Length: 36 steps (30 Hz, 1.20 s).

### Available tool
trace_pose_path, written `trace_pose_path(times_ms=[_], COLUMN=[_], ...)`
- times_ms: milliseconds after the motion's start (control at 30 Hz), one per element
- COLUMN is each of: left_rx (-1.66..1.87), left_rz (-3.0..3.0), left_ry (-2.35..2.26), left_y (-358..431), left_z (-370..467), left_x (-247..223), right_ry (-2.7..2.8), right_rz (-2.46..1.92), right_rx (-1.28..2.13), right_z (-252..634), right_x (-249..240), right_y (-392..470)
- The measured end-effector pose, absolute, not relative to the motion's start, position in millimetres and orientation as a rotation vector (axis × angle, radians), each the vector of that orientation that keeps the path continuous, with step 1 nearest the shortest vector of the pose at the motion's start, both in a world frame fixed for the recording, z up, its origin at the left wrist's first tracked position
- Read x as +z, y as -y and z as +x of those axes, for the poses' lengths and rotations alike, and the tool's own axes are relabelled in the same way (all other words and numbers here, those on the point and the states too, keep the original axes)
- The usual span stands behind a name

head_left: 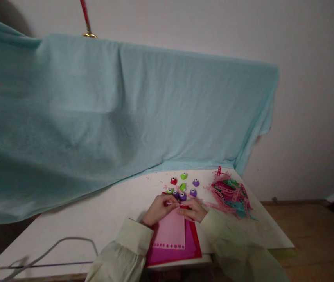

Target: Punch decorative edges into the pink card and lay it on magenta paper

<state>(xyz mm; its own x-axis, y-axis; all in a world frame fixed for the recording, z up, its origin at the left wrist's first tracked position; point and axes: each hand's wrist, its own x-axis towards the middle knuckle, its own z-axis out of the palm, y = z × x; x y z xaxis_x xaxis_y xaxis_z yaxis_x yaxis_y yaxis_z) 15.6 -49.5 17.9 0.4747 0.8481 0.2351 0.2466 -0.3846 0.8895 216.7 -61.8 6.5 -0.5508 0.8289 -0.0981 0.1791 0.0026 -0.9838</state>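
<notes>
A pink sheet (170,231), laid over a magenta sheet (169,257) and a red sheet (196,243) on the bench (96,219), is gripped at its far edge by the narrowed fingers of the left hand (158,210) and right hand (194,210), near patterned strips (233,196) heaped rightward.

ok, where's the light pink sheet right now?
Head view, lower middle: the light pink sheet overlaps the magenta sheet near the front edge of the white table, left hand and right hand at its far end.
</notes>
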Motion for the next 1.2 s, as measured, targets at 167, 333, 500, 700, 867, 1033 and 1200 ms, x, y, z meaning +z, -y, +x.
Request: trace_pose_path(times_ms=[167, 333, 500, 700, 867, 1033, 1200], left_rx=[0.892, 0.899, 0.873, 0.881, 0.894, 0.917, 0.93], left_rz=[1.884, 1.899, 1.923, 1.894, 1.881, 1.852, 1.844], left_ry=[-0.941, -0.938, -0.978, -0.99, -0.985, -1.0, -1.046], left_y=[49, 50, 50, 48, 47, 46, 46], left_z=[16, 15, 14, 14, 13, 11, 11], left_x=[19, 19, 18, 17, 17, 16, 14], right_ry=[1.784, 1.801, 1.834, 1.81, 1.768, 1.747, 1.487], right_rz=[-1.055, -1.057, -1.039, -1.026, -1.048, -1.081, -1.063], right_rx=[1.556, 1.53, 1.525, 1.575, 1.606, 1.554, 1.615], right_z=[216, 216, 214, 214, 218, 225, 234], right_x=[7, 10, 8, 6, 5, 6, -2], right_y=[63, 63, 62, 57, 57, 57, 55])
